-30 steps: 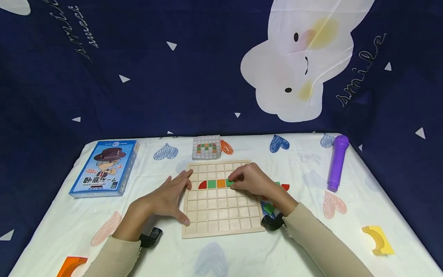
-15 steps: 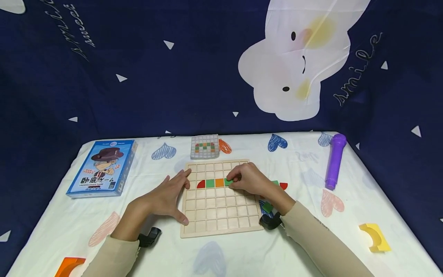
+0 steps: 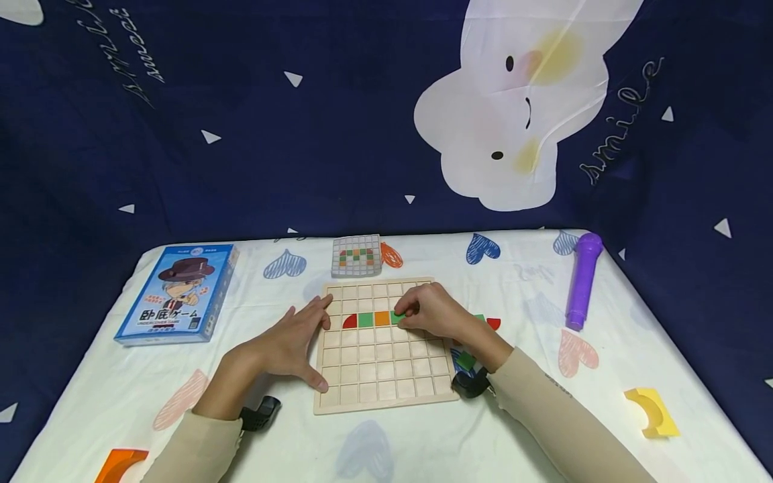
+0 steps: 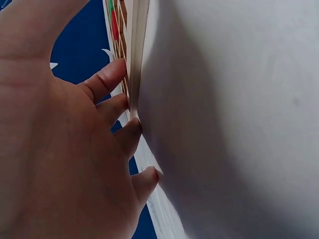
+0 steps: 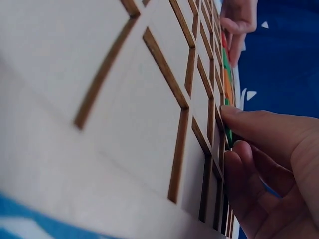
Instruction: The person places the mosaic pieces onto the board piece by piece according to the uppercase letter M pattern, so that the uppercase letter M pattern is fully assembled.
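Since the earlier frame only the head view has shifted slightly; nothing on the tabletop (image 3: 296,456) has plainly moved. The board (image 3: 377,372) lies in from its far edge, between the side edges. The left hand (image 3: 292,342), spread, touches the board's left side; the right hand (image 3: 433,312) pinches a green tile (image 3: 396,318) on the board, beside an orange tile (image 3: 382,318).

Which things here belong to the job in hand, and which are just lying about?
Seemingly the job's:
board, touched by the left hand
placed tiles
green tile pinched by the right hand
pattern card
loose tiles

Just lying about:
blue box
purple stick
yellow block
orange block
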The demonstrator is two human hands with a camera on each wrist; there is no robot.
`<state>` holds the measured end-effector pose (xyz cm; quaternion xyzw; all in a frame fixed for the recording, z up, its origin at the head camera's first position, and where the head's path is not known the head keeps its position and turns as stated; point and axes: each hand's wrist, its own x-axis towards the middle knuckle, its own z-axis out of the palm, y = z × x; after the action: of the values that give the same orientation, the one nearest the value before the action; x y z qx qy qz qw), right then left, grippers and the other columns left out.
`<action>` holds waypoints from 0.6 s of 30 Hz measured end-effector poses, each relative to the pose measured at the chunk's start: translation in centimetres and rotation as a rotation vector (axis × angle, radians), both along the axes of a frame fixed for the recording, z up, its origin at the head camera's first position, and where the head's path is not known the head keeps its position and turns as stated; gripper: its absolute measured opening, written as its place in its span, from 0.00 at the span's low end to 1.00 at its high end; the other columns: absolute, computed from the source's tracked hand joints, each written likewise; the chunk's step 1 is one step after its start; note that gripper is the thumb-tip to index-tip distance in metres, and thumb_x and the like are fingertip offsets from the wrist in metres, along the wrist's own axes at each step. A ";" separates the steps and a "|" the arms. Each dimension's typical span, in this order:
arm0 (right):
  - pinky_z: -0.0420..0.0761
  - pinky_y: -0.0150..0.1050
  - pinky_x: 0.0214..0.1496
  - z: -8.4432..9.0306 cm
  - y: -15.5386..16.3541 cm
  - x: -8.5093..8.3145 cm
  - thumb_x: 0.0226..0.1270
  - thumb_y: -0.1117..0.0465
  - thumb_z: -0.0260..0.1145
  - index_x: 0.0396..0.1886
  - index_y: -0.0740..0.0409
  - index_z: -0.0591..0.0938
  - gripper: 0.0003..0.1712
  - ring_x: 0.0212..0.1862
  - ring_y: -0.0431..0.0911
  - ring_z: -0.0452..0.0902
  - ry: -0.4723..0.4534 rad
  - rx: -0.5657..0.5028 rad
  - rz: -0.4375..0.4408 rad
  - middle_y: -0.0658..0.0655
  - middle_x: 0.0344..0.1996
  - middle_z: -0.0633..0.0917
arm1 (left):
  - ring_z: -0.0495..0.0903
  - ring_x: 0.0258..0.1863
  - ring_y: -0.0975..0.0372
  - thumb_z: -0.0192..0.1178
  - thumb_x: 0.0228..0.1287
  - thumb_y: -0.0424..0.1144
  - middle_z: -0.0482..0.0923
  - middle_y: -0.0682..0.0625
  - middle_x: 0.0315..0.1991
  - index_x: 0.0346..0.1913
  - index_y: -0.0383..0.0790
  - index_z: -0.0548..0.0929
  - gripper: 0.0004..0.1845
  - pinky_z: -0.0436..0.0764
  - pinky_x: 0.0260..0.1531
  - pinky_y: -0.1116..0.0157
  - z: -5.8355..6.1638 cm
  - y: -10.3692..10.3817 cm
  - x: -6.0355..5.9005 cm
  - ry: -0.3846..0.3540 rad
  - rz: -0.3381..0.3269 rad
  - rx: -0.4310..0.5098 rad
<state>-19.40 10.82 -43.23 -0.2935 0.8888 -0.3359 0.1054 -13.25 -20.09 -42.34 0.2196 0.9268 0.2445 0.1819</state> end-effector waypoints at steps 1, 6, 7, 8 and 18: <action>0.81 0.27 0.41 0.0 0.0 0.0 0.56 0.63 0.79 0.35 0.53 0.91 0.07 0.36 0.36 0.80 -0.001 0.004 -0.003 0.49 0.37 0.92 | 0.44 0.84 0.41 0.84 0.24 0.66 0.47 0.39 0.84 0.49 0.46 0.70 0.49 0.45 0.77 0.30 0.0 0.0 0.0 -0.001 0.002 -0.002; 0.84 0.35 0.52 0.0 0.0 0.0 0.57 0.60 0.79 0.37 0.50 0.92 0.07 0.45 0.40 0.84 -0.001 0.042 -0.023 0.47 0.40 0.92 | 0.44 0.84 0.41 0.84 0.24 0.66 0.47 0.39 0.84 0.50 0.46 0.70 0.50 0.45 0.77 0.30 0.0 0.0 0.0 -0.001 0.006 -0.003; 0.83 0.38 0.55 0.1 0.0 0.0 0.57 0.60 0.79 0.37 0.49 0.92 0.08 0.48 0.41 0.85 -0.001 0.050 -0.025 0.47 0.41 0.92 | 0.44 0.84 0.41 0.84 0.24 0.66 0.47 0.40 0.84 0.50 0.46 0.70 0.50 0.45 0.77 0.30 0.0 0.0 0.0 0.001 0.007 -0.004; 0.82 0.40 0.58 0.1 0.0 0.0 0.57 0.59 0.79 0.37 0.48 0.92 0.08 0.49 0.41 0.85 0.003 0.056 -0.022 0.46 0.41 0.92 | 0.44 0.84 0.41 0.84 0.24 0.66 0.47 0.40 0.84 0.50 0.46 0.70 0.50 0.46 0.77 0.30 0.0 0.0 0.0 0.002 0.007 -0.004; 0.75 0.46 0.67 -0.2 1.6 0.0 0.58 0.57 0.79 0.48 0.47 0.90 0.17 0.59 0.44 0.79 0.002 0.010 0.083 0.45 0.51 0.90 | 0.44 0.84 0.41 0.84 0.24 0.67 0.45 0.40 0.84 0.51 0.46 0.70 0.50 0.45 0.78 0.30 0.0 0.0 0.0 -0.010 0.012 -0.003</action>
<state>-19.38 12.41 -43.40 -0.3299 0.8777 -0.3264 0.1197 -13.25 -20.07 -42.38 0.2125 0.9276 0.2452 0.1852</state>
